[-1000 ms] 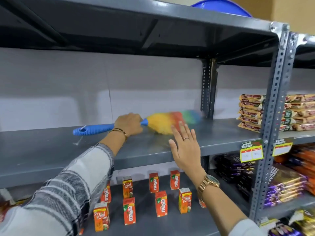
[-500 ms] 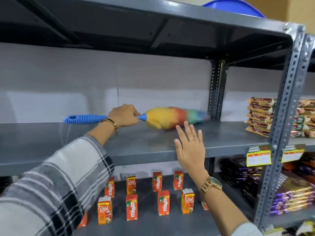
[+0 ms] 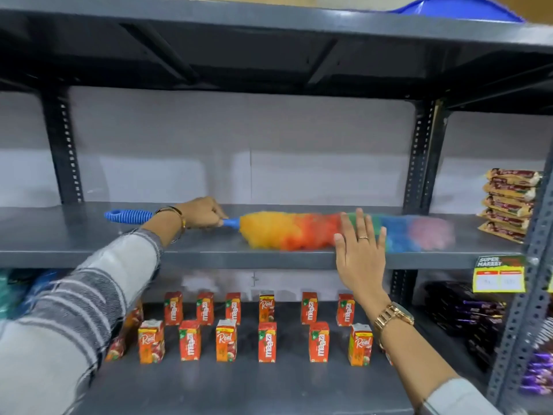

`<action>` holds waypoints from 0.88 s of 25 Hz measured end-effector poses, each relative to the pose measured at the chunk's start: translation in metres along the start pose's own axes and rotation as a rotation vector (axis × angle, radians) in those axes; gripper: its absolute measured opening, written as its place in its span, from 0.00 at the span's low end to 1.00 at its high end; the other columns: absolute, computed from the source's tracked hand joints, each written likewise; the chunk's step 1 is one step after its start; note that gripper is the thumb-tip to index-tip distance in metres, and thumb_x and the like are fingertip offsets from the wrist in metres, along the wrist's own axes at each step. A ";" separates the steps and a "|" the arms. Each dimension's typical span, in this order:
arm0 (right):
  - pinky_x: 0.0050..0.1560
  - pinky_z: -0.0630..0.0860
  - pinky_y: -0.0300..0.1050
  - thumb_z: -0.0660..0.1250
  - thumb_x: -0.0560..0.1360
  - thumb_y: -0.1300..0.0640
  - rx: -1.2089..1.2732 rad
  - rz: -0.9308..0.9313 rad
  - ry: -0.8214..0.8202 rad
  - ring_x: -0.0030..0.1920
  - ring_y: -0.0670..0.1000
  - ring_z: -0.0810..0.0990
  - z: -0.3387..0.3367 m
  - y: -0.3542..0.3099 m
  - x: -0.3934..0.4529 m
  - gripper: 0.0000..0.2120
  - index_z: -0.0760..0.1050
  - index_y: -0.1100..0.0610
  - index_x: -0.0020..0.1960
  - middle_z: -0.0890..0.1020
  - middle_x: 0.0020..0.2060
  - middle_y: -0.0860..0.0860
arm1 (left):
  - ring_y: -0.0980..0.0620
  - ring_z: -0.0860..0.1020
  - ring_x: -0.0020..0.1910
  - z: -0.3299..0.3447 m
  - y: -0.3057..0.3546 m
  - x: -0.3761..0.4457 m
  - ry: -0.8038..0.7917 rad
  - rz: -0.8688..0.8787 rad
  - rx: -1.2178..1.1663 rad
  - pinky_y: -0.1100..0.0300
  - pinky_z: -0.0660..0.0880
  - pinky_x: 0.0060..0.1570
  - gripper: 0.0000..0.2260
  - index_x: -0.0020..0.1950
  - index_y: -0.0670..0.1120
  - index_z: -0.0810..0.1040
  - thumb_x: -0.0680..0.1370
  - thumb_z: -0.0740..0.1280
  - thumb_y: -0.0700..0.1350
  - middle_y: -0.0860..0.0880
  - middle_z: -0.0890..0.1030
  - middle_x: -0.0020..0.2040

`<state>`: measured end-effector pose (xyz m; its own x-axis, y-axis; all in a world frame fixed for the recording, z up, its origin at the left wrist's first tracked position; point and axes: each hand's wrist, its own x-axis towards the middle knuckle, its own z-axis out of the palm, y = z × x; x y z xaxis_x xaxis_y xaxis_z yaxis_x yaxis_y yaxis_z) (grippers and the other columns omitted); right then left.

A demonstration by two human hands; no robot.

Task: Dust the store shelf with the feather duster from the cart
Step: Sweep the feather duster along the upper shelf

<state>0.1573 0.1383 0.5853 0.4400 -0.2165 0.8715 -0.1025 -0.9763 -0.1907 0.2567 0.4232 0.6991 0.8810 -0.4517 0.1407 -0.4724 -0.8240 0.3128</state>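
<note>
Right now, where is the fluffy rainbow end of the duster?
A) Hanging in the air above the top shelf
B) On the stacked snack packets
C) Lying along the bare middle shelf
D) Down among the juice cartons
C: the left hand grips the blue handle, and the feather duster lies along the middle shelf, above the juice cartons.

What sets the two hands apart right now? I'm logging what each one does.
The left hand is closed around the feather duster handle; the right hand is open, fingers spread, holding nothing. The left wrist wears a thin bangle; the right wrist wears a gold watch. Both are raised at the middle shelf.
</note>
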 end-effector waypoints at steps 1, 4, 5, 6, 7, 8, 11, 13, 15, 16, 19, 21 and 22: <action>0.66 0.52 0.64 0.39 0.81 0.43 0.009 -0.012 -0.007 0.67 0.65 0.65 0.001 -0.007 -0.001 0.30 0.69 0.60 0.68 0.68 0.67 0.64 | 0.53 0.76 0.29 0.001 -0.003 -0.003 0.050 -0.040 0.039 0.67 0.68 0.29 0.13 0.50 0.39 0.83 0.71 0.62 0.39 0.47 0.79 0.28; 0.66 0.51 0.63 0.37 0.80 0.42 0.066 -0.065 -0.038 0.68 0.63 0.64 0.007 -0.033 -0.005 0.32 0.68 0.60 0.68 0.68 0.68 0.63 | 0.42 0.79 0.44 -0.007 0.003 -0.008 0.331 -0.084 0.216 0.60 0.71 0.42 0.14 0.51 0.48 0.83 0.70 0.61 0.41 0.43 0.82 0.45; 0.67 0.51 0.63 0.37 0.81 0.42 0.079 -0.084 -0.037 0.68 0.63 0.64 0.009 -0.041 -0.005 0.32 0.68 0.59 0.69 0.67 0.68 0.62 | 0.42 0.77 0.40 -0.014 -0.001 -0.009 0.332 -0.058 0.191 0.60 0.70 0.40 0.13 0.49 0.47 0.83 0.69 0.61 0.42 0.43 0.80 0.41; 0.67 0.49 0.62 0.37 0.81 0.42 0.096 -0.103 -0.034 0.69 0.62 0.63 0.011 -0.047 -0.006 0.32 0.68 0.59 0.69 0.67 0.69 0.62 | 0.44 0.74 0.34 -0.020 -0.010 -0.013 0.254 -0.028 0.089 0.62 0.68 0.36 0.13 0.45 0.44 0.83 0.67 0.61 0.43 0.43 0.77 0.35; 0.67 0.48 0.60 0.38 0.81 0.42 0.118 -0.118 -0.030 0.69 0.62 0.63 0.011 -0.053 -0.007 0.31 0.67 0.59 0.69 0.67 0.69 0.61 | 0.47 0.69 0.29 -0.024 -0.021 -0.019 0.155 -0.017 0.001 0.64 0.66 0.30 0.12 0.39 0.42 0.82 0.64 0.60 0.43 0.44 0.73 0.30; 0.68 0.47 0.59 0.39 0.81 0.43 0.140 -0.129 -0.027 0.69 0.61 0.62 0.012 -0.060 -0.006 0.30 0.67 0.59 0.69 0.66 0.69 0.61 | 0.48 0.65 0.25 -0.025 -0.033 -0.030 0.061 -0.057 -0.041 0.65 0.63 0.26 0.09 0.32 0.42 0.78 0.61 0.59 0.42 0.44 0.70 0.26; 0.68 0.45 0.57 0.39 0.81 0.43 0.165 -0.183 -0.029 0.69 0.62 0.63 0.014 -0.081 -0.006 0.30 0.67 0.59 0.69 0.67 0.69 0.62 | 0.41 0.71 0.27 -0.018 -0.065 -0.043 0.068 -0.199 -0.012 0.64 0.64 0.27 0.09 0.25 0.44 0.69 0.66 0.61 0.40 0.38 0.73 0.27; 0.68 0.43 0.55 0.39 0.81 0.43 0.186 -0.207 -0.048 0.69 0.61 0.63 0.018 -0.097 -0.007 0.30 0.67 0.59 0.69 0.66 0.69 0.62 | 0.36 0.79 0.43 -0.022 -0.065 -0.046 0.292 -0.259 0.127 0.59 0.71 0.38 0.07 0.34 0.44 0.77 0.70 0.61 0.41 0.36 0.80 0.40; 0.68 0.43 0.54 0.38 0.81 0.43 0.212 -0.222 -0.065 0.69 0.61 0.63 0.021 -0.114 -0.007 0.30 0.67 0.59 0.69 0.66 0.69 0.61 | 0.38 0.80 0.43 -0.032 -0.072 -0.050 0.373 -0.215 0.100 0.57 0.72 0.40 0.07 0.33 0.43 0.77 0.69 0.61 0.41 0.39 0.80 0.38; 0.68 0.44 0.55 0.39 0.81 0.43 0.222 -0.230 -0.066 0.69 0.61 0.63 0.023 -0.121 -0.007 0.30 0.67 0.59 0.69 0.66 0.69 0.61 | 0.42 0.79 0.35 -0.035 -0.080 -0.054 0.305 -0.185 0.014 0.59 0.71 0.36 0.08 0.29 0.41 0.75 0.67 0.61 0.42 0.41 0.79 0.31; 0.68 0.44 0.55 0.40 0.81 0.43 0.252 -0.255 -0.070 0.69 0.61 0.63 0.027 -0.141 -0.007 0.30 0.67 0.59 0.69 0.67 0.69 0.61 | 0.50 0.64 0.25 -0.035 -0.105 -0.077 0.090 -0.196 -0.020 0.60 0.59 0.29 0.14 0.21 0.41 0.66 0.67 0.60 0.42 0.48 0.67 0.22; 0.68 0.43 0.54 0.40 0.81 0.43 0.277 -0.286 -0.077 0.70 0.60 0.62 0.029 -0.158 -0.008 0.29 0.67 0.59 0.69 0.66 0.69 0.60 | 0.44 0.72 0.33 -0.037 -0.110 -0.086 0.204 -0.311 0.144 0.59 0.67 0.35 0.11 0.28 0.42 0.72 0.70 0.61 0.42 0.44 0.72 0.32; 0.68 0.42 0.53 0.40 0.81 0.43 0.291 -0.298 -0.089 0.70 0.59 0.62 0.031 -0.166 -0.009 0.30 0.67 0.58 0.69 0.66 0.69 0.60 | 0.40 0.78 0.40 -0.039 -0.103 -0.087 0.324 -0.339 0.246 0.56 0.72 0.41 0.08 0.35 0.43 0.78 0.71 0.62 0.42 0.42 0.76 0.38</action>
<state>0.1984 0.3019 0.5952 0.4890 0.0887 0.8678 0.2912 -0.9543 -0.0665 0.2296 0.5606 0.6908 0.9296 -0.0496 0.3652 -0.1177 -0.9790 0.1667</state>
